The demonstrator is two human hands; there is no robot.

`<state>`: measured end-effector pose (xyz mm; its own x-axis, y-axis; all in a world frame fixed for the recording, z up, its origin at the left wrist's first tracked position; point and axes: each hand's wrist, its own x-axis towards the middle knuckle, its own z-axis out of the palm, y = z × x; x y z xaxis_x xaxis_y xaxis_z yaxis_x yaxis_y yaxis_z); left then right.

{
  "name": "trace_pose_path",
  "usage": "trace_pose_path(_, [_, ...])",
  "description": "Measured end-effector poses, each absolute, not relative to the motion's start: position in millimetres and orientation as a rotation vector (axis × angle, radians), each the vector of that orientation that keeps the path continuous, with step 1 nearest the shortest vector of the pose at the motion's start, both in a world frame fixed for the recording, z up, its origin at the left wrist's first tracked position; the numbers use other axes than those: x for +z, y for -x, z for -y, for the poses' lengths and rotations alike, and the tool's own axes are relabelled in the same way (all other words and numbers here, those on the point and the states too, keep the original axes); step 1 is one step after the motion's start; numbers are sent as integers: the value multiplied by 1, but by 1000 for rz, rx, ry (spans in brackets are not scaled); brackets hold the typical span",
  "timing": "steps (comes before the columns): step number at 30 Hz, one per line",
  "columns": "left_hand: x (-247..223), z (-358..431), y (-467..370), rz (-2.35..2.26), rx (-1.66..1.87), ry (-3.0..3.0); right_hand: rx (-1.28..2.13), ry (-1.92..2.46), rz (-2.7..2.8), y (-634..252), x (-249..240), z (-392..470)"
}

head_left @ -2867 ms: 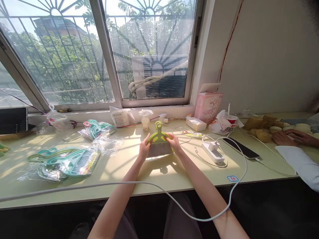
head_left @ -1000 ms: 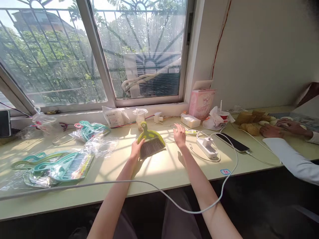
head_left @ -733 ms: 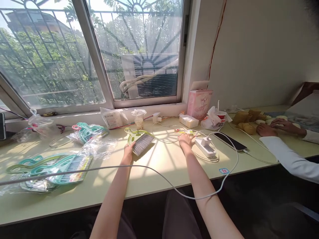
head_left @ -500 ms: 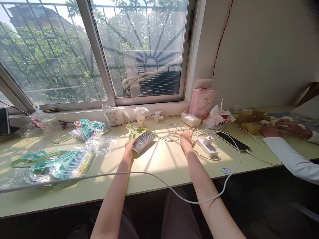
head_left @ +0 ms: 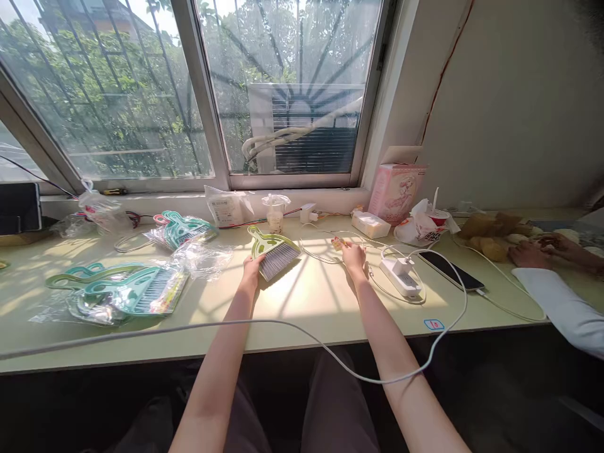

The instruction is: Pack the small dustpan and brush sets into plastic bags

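My left hand point(head_left: 252, 267) is closed on the edge of a green hand brush point(head_left: 279, 259) with grey bristles, which seems to lie together with a matching green dustpan point(head_left: 257, 236). The bristles point toward the right and front. My right hand point(head_left: 353, 255) reaches over the table, its fingers closed on a small yellow and red piece point(head_left: 338, 243). That piece is too small to name, and the fingers partly cover it. Bagged turquoise brush and dustpan sets point(head_left: 123, 290) lie to the left of my left hand.
A white power strip point(head_left: 400, 279), looped cables and a phone point(head_left: 452, 270) lie to the right. Behind stand a plastic cup point(head_left: 275, 217), a tissue pack point(head_left: 370, 224) and a pink box point(head_left: 397, 192). A white cable crosses before my forearms. Another person's hands point(head_left: 531, 253) work at far right.
The view has shifted, so the table's contents appear farther right. My right fingers have closed on the small yellow and red piece, which lay beside them before. My left hand keeps its hold.
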<state>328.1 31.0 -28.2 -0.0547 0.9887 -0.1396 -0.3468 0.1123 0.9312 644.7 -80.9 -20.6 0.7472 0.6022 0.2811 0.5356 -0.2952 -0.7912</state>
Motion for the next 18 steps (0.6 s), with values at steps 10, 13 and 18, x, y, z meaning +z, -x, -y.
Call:
trace_pose_path(10, [-34, -1, -360, -977, 1160, -891, 42, 1840, 1563, -534, -14, 81])
trace_pose_path(13, [-34, 3, -363, -914, 1156, -873, 112, 2007, 1840, -508, -25, 85])
trace_pose_path(18, [-34, -3, -351, -811, 1159, -797, 285, 1936, 1802, -508, -30, 81])
